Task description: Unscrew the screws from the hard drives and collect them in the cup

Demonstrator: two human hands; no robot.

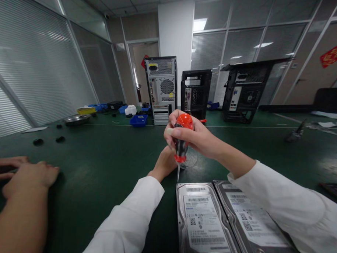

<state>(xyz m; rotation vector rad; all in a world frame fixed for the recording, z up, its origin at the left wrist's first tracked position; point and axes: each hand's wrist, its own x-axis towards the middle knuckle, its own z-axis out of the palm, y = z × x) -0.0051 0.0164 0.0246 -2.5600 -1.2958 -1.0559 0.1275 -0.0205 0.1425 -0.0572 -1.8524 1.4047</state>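
Note:
My right hand (197,133) is closed around the red and black handle of a screwdriver (181,143), held upright. Its thin shaft points down to the far left corner of a silver hard drive (204,220); whether the tip sits in a screw is too small to tell. Behind the screwdriver, my left hand (165,163) reaches forward beside a clear round dish (191,159). Its fingers are hidden by the right hand and the handle. A second hard drive (250,218) lies right alongside the first, partly under my right sleeve.
Three computer towers (162,91) stand along the back of the green table (99,198). At the left edge rest another person's hands (31,173). A metal bowl (77,119), a blue tray (139,120) and small black pieces (38,141) lie far left; a dark tool (295,134) lies right.

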